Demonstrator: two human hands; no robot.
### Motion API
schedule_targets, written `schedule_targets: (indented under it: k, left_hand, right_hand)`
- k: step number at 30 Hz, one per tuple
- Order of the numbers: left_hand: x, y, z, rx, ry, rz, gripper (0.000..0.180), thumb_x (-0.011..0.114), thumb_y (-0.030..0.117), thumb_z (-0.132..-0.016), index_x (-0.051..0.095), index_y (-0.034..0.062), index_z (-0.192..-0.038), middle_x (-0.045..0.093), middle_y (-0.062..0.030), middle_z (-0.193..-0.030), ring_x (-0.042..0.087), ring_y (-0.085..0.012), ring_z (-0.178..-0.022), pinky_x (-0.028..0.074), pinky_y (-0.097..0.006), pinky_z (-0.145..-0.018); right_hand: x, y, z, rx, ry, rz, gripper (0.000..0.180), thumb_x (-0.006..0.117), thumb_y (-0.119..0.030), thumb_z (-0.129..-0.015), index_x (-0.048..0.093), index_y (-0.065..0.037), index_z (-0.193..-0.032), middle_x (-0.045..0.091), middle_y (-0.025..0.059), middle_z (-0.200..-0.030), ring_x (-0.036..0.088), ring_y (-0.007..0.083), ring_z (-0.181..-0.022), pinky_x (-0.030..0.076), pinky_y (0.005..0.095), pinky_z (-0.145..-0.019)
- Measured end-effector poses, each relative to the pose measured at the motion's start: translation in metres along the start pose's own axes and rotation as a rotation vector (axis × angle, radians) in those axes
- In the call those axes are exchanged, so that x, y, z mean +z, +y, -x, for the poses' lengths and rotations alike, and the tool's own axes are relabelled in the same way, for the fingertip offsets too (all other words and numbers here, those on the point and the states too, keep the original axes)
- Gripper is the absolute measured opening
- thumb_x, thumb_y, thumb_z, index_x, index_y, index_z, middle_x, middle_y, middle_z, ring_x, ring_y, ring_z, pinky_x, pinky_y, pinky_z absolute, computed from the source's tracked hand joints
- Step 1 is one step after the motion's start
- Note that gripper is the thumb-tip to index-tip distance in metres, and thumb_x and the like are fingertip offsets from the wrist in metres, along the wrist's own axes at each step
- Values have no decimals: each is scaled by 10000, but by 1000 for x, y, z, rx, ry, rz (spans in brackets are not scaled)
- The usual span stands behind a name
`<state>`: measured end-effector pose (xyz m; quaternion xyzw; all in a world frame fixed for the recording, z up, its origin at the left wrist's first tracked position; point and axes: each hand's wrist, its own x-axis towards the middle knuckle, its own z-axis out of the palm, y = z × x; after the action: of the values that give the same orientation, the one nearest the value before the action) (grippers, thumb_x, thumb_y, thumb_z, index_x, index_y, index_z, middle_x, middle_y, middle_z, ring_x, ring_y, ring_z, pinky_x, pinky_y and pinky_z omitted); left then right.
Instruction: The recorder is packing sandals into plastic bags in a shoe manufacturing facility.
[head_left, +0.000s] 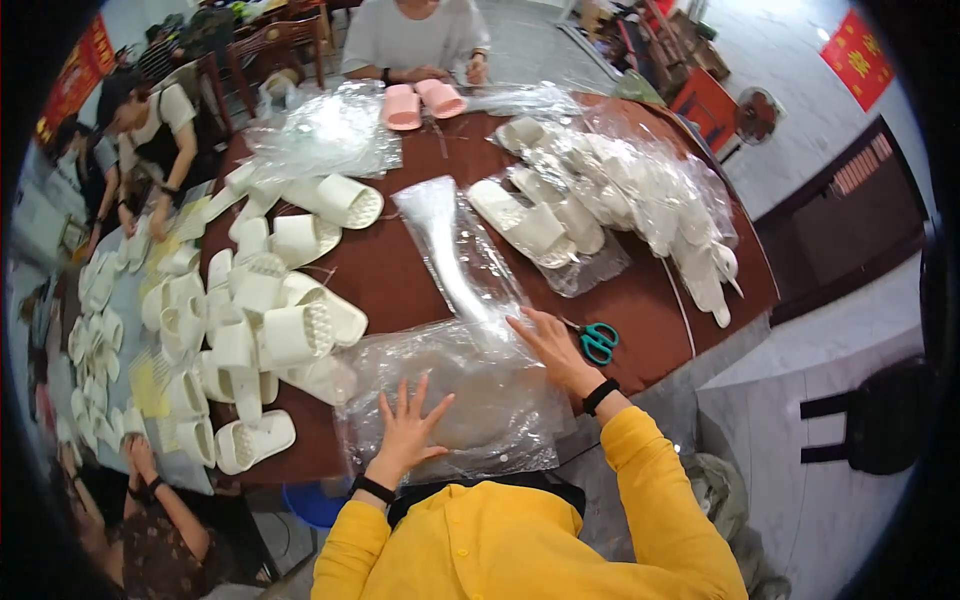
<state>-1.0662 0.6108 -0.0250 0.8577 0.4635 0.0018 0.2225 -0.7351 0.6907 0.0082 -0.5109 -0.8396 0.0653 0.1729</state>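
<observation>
A stack of clear plastic bags [480, 400] lies flat at the table's near edge. My left hand [408, 432] rests on it with fingers spread, holding nothing. At the stack's upper right corner, my right hand [552, 350] is stretched out, its fingertips touching the plastic. A long clear bag [450, 250] reaches from there toward the table's middle. Just right of my right hand lie scissors with teal handles [599, 343]. White slippers [297, 335] are heaped loose on the left. Bagged white slippers [540, 225] are piled at the right.
A pair of pink slippers [424, 103] sits at the far edge of the brown table [410, 165], in front of a person in white. More clear bags [330, 130] lie far left. Other people handle slippers at a table on the left. A blue bucket [315, 503] stands below the near edge.
</observation>
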Motion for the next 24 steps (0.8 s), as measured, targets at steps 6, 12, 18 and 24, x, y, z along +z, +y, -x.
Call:
schedule_targets:
  k: [6, 12, 18, 24]
  left_hand:
    - [6, 5, 2, 29, 16, -103, 1151, 847, 553, -553, 219, 450, -1512, 43, -84, -1629, 101, -491, -1442, 146, -785, -1038]
    - [-10, 15, -14, -107, -46, -170, 1147, 838, 581, -540, 226, 464, -1503, 66, -96, -1621, 179, -497, -1408, 271, -776, -987]
    - [-15, 20, -23, -167, -19, -158, 1128, 839, 573, -549, 246, 454, -1501, 81, -142, -1612, 224, -489, -1392, 325, -757, -950]
    - [-19, 11, 12, -97, 95, -132, 981, 753, 591, -694, 261, 389, -1518, 131, -143, -1602, 186, -438, -1429, 232, -726, -1040]
  right_hand:
    - [-33, 56, -58, 102, 71, -211, 491, 541, 103, -724, 674, -87, -1157, 642, 137, -1060, 598, 336, -1050, 489, 379, -912]
    - [-127, -7, -155, 32, 125, -214, 344, 639, -3, -800, 679, -82, -1133, 626, 144, -968, 616, 332, -895, 503, 382, -790]
    - [-109, -68, -98, -42, -74, 116, 392, 617, -34, -800, 640, -99, -1186, 598, 117, -1100, 572, 298, -1052, 504, 367, -854]
    - [-49, -118, 28, -127, -336, 173, 680, 681, -156, -789, 442, -145, -1426, 392, 127, -1484, 355, 368, -1370, 270, 571, -1109]
